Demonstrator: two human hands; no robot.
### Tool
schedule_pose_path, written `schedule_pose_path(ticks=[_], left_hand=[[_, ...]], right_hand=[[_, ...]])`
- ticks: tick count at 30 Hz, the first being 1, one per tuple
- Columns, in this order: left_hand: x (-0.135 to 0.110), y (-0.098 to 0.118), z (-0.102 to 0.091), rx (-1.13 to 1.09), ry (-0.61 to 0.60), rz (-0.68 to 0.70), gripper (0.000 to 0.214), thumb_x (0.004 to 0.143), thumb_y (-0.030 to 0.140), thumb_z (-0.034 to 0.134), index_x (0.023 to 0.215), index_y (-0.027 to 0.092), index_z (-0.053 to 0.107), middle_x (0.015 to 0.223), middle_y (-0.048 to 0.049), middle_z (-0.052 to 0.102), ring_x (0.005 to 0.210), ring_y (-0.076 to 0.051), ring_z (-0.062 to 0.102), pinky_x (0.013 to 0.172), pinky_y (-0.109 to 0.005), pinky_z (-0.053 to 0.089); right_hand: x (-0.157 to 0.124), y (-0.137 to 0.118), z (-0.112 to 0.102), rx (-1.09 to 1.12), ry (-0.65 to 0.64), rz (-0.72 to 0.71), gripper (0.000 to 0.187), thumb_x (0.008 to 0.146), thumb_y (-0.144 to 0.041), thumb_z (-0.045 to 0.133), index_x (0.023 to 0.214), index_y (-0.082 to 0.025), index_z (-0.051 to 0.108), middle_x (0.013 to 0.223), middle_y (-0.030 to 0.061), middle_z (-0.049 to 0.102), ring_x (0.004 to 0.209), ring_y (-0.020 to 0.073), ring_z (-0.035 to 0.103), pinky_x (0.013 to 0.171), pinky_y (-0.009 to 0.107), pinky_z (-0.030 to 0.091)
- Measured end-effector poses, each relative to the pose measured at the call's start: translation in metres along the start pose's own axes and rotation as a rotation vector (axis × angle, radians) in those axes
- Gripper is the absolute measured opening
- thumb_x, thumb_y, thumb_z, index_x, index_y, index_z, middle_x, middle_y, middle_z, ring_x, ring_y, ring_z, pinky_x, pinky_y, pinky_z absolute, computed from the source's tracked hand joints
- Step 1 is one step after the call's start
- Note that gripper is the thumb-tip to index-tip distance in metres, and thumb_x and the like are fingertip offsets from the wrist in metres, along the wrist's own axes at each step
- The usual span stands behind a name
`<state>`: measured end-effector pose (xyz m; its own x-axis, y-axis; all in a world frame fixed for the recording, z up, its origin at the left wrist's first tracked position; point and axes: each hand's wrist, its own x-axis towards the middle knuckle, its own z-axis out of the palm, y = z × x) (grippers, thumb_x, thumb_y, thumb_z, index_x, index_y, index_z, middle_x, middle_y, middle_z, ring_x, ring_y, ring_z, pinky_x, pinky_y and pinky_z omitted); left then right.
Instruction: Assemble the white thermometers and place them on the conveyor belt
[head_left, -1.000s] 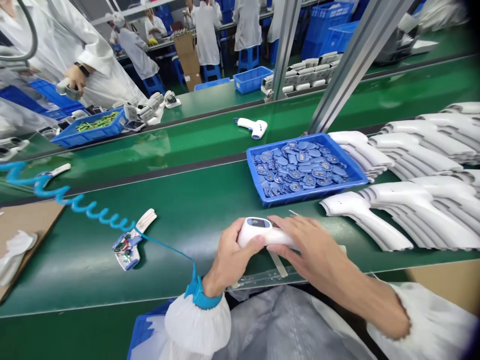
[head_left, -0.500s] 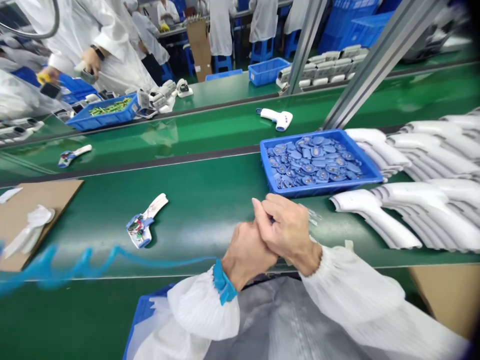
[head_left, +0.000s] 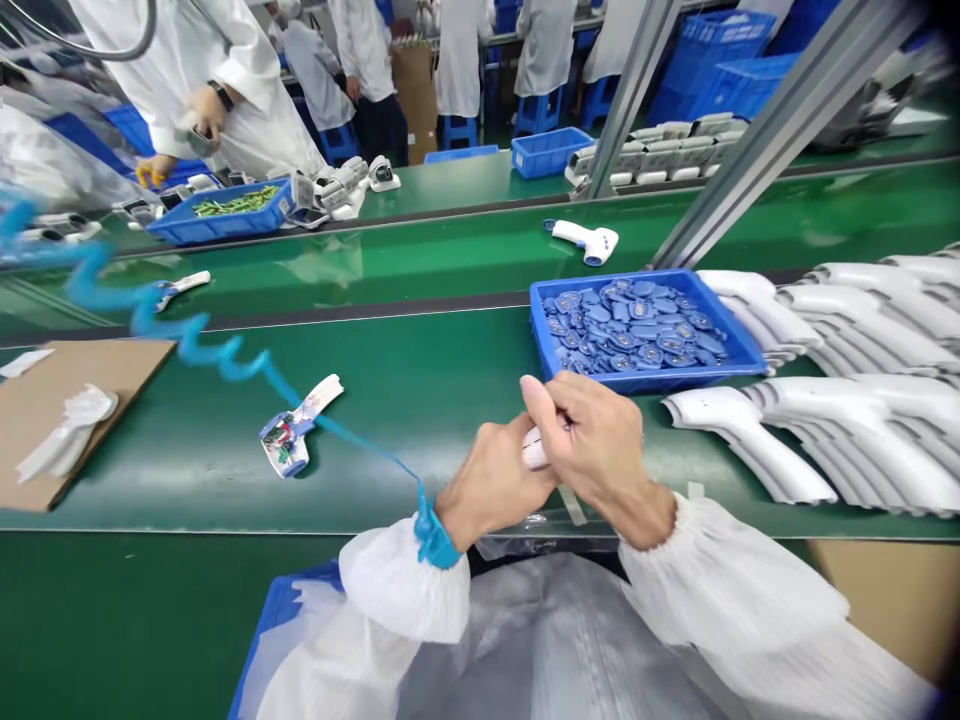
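Both hands are closed together over a white thermometer gun (head_left: 535,450), of which only a short white end with a dark seam shows between them; the rest is hidden. My left hand (head_left: 499,475) wraps it from the left and wears a blue wrist strap (head_left: 435,535) with a coiled cord. Pressed against it from the right is my right hand (head_left: 596,440), thumb on top. Left of the hands lies an opened thermometer half (head_left: 289,440) with its circuit board and wires showing. Just beyond my right hand stands a blue tray (head_left: 547,350) full of small blue plastic parts.
White housing shells (head_left: 720,420) are stacked in rows at the right. A cardboard sheet (head_left: 142,370) with white pieces lies at the left. On the conveyor beyond are a whole thermometer (head_left: 589,240) and another opened one (head_left: 184,288). A metal post (head_left: 735,150) rises behind the tray.
My hands have shifted slightly and parted a little, so the white end now shows between them. The coiled blue cord has swung upward. The whole thermometer on the conveyor sits farther right.
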<state>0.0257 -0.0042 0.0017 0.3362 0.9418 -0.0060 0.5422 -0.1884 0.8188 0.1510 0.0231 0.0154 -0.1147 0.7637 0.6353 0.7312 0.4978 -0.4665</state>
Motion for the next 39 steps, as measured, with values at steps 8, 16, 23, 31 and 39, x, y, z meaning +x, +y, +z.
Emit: schedule_pose_path(ticks=[8, 16, 23, 31, 39], left_hand=[[-0.002, -0.003, 0.001, 0.117, 0.042, -0.051, 0.025, 0.083, 0.031, 0.064, 0.103, 0.015, 0.066, 0.091, -0.0098, 0.077, 0.073, -0.026, 0.071, 0.066, -0.033, 0.051], [-0.010, -0.005, -0.002, 0.087, -0.006, -0.008, 0.022, 0.086, 0.032, 0.063, 0.101, 0.017, 0.066, 0.084, -0.0060, 0.075, 0.068, -0.022, 0.069, 0.061, -0.030, 0.047], [-0.003, -0.004, 0.006, 0.198, 0.051, -0.071, 0.024, 0.086, 0.035, 0.065, 0.101, 0.015, 0.066, 0.086, -0.0087, 0.076, 0.073, -0.026, 0.071, 0.064, -0.033, 0.048], [-0.001, -0.003, 0.001, -0.134, 0.044, -0.075, 0.030, 0.087, 0.040, 0.070, 0.106, 0.019, 0.062, 0.092, -0.0028, 0.074, 0.074, -0.018, 0.066, 0.063, -0.027, 0.045], [-0.005, -0.001, 0.021, 0.081, 0.141, -0.080, 0.018, 0.084, 0.025, 0.062, 0.100, 0.017, 0.057, 0.083, -0.0067, 0.071, 0.069, -0.022, 0.066, 0.061, -0.030, 0.041]], right_hand=[[0.003, 0.001, 0.013, -0.007, 0.035, -0.003, 0.052, 0.102, -0.028, 0.049, 0.052, -0.020, 0.035, 0.048, -0.0039, 0.039, 0.047, 0.0080, 0.033, 0.051, 0.030, 0.023], [0.005, -0.004, 0.005, -0.026, -0.121, -0.223, 0.052, 0.105, -0.030, 0.047, 0.053, -0.020, 0.047, 0.051, -0.0011, 0.049, 0.053, 0.0108, 0.040, 0.056, 0.031, 0.029], [0.010, 0.001, 0.008, 0.059, -0.038, 0.021, 0.058, 0.104, -0.031, 0.044, 0.046, -0.022, 0.042, 0.046, -0.0007, 0.046, 0.047, 0.0104, 0.040, 0.052, 0.032, 0.028], [0.002, 0.014, -0.008, 0.135, -0.201, 0.155, 0.047, 0.101, -0.043, 0.053, 0.060, -0.020, 0.061, 0.057, -0.0008, 0.058, 0.054, 0.0121, 0.052, 0.056, 0.030, 0.035], [-0.009, 0.012, 0.006, 0.151, -0.087, 0.179, 0.054, 0.103, -0.039, 0.047, 0.055, -0.020, 0.061, 0.050, -0.0001, 0.057, 0.047, 0.0107, 0.050, 0.053, 0.029, 0.031]])
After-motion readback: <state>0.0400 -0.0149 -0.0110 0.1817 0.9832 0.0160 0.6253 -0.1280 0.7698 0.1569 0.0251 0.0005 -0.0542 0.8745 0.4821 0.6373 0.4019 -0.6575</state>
